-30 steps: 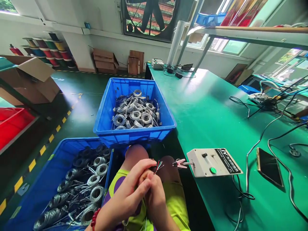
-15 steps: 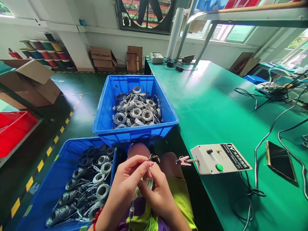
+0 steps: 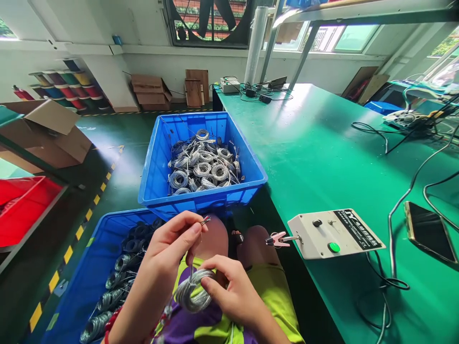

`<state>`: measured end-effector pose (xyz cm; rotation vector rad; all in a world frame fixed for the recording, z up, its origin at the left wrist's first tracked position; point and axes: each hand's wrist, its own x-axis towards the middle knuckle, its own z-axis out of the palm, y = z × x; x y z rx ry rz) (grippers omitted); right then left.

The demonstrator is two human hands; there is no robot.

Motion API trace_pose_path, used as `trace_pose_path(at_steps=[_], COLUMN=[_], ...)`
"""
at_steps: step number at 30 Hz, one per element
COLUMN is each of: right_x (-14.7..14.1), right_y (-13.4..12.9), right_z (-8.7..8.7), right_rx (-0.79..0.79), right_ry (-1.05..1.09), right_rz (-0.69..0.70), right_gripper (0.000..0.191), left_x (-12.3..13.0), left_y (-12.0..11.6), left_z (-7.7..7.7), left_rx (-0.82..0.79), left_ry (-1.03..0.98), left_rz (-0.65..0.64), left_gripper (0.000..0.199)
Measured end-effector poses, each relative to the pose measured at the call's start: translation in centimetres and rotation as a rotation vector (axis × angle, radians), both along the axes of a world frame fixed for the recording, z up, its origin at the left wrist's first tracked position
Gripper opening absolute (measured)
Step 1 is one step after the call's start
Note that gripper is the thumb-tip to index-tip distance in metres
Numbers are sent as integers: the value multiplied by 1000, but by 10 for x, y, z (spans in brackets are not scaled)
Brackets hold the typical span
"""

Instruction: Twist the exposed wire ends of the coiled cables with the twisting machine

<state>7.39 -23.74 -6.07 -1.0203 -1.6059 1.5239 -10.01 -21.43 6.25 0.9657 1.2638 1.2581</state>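
Observation:
Between thumb and fingers, my left hand pinches the thin coloured wire ends of a cable. Lower down, over my lap, my right hand grips the cable's coil, silver-grey and wound in a ring. A short length of the cable runs up from the coil to my left hand. To the right, a pink clip sits on the shaft of a light grey machine box with a green button, at the table's edge.
A blue crate full of coiled cables stands ahead. Another blue crate with more coils is at my left. The green table runs along my right, bearing a phone and loose cords.
My hands have moved apart. The left went left and up with the wire ends; the right went down, and the coil now shows in it. The view has shifted slightly.

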Motion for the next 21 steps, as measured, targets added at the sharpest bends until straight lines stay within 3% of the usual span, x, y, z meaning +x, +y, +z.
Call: trace_pose_path(at_steps=[3, 6, 8, 10, 12, 15, 18, 21], right_x=[-22, -34, -26, -4, 23, 56, 65, 57], right_y=[-23, -44, -47, -40, -27, -9, -4, -7], right_z=[-11, -19, -19, -15, -9, -1, 5, 7], right_rx=[-330, -582, -577, -467, -342, -265, -218, -200], right_ry=[95, 195, 193, 149, 68, 6, 72, 169], right_rz=[-162, -92, 53, 178, 180, -150, -511, -660], right_gripper=[49, 51, 36, 15, 13, 16, 26, 30], left_x=[1, 15, 30, 44, 58, 74, 85, 91], left_y=[4, -5, -15, -24, -28, -28, -26, -26], left_z=[10, -1, -20, -42, -63, -84, -97, -106], left_rx=[49, 24, -46, -134, -180, -143, -131, -142], left_ry=[234, 301, 233, 104, -17, -101, -127, -124], left_rz=[-134, -232, -240, -211, -178, -136, -131, -137], left_gripper=[25, 31, 31, 36, 41, 45, 43, 41])
